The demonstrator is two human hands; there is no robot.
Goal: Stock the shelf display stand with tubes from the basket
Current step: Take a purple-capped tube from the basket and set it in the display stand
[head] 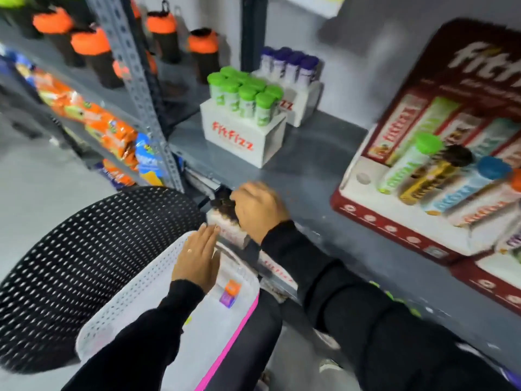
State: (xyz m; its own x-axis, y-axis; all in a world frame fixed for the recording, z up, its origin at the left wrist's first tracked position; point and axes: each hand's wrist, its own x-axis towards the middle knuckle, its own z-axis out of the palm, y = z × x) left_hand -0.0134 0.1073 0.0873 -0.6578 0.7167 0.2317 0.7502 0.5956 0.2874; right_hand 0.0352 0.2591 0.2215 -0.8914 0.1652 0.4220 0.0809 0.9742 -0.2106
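My right hand point(259, 213) is shut on a small white stand point(229, 232) of dark-capped tubes point(222, 205) at the front edge of the grey shelf point(310, 176). My left hand point(197, 256) is open and flat, fingertips against the stand's near side, above the white perforated basket point(132, 303) with a pink rim. An orange and purple item point(230, 292) lies in the basket. Further back on the shelf stand a white stand of green-capped tubes point(239, 136) and one of purple-capped tubes point(293, 69).
A red display stand point(400, 221) with several slanted tubes fills the right of the shelf. A black mesh chair back point(84, 263) is at the lower left. Orange-lidded bottles point(201, 52) and snack packets point(110, 128) fill the left shelves behind a grey upright point(141, 88).
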